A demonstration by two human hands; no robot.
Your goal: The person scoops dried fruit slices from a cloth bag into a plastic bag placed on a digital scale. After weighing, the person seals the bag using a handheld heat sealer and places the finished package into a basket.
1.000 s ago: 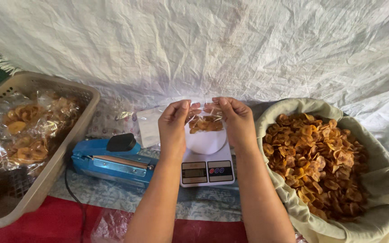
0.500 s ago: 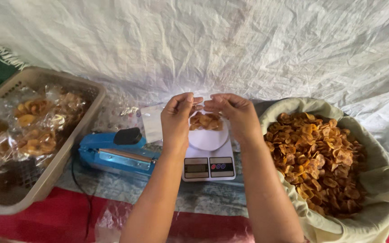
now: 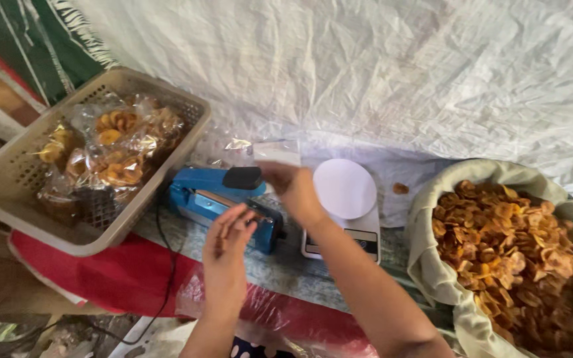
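Note:
My right hand (image 3: 294, 191) is closed on the top of a small clear plastic bag (image 3: 276, 154), blurred by motion. It holds the bag just behind the black handle of a blue heat sealer (image 3: 223, 202). My left hand (image 3: 229, 246) hovers over the front of the sealer with its fingers stretched out and nothing in it. To the right of the sealer is a small white kitchen scale (image 3: 345, 192) with a bare round platform.
A beige plastic basket (image 3: 21, 179) at the left holds several sealed bags of fried chips (image 3: 117, 149). A cloth sack (image 3: 432, 265) full of loose chips (image 3: 512, 245) stands at the right. White sheeting hangs behind. Red cloth lies along the front edge.
Both hands left the scale and moved left to the sealer. The bag went with my right hand, and my left hand let go of it. The scale's platform is now bare.

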